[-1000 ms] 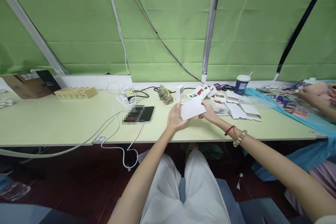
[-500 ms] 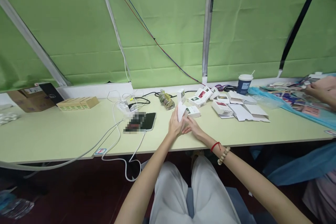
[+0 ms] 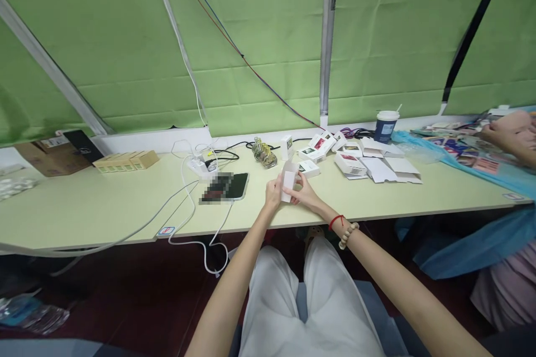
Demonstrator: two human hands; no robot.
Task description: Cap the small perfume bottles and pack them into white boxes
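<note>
Between my hands, just above the table's front edge, is a small white cardboard box [image 3: 288, 179] with a flap standing up at its top. My left hand [image 3: 273, 192] grips its left side, fingers closed. From the right, my right hand [image 3: 305, 192] pinches the box with thumb and fingers. Right behind it, a white box with a picture [image 3: 309, 168] lies flat, and another white box [image 3: 287, 147] stands upright. Whether anything is inside the held box cannot be seen.
Printed white boxes [image 3: 321, 143] and flattened cartons [image 3: 391, 166] lie to the right, near a paper cup [image 3: 386, 126]. A tablet [image 3: 239, 186], power strip [image 3: 201, 167] and cables sit left. Tan boxes [image 3: 125, 162] are farther left. Another person's hand [image 3: 502, 134] is far right.
The white box in my hands has turned, so its long side and raised flap now show. My right hand has shifted up along its right side. The view has moved slightly.
</note>
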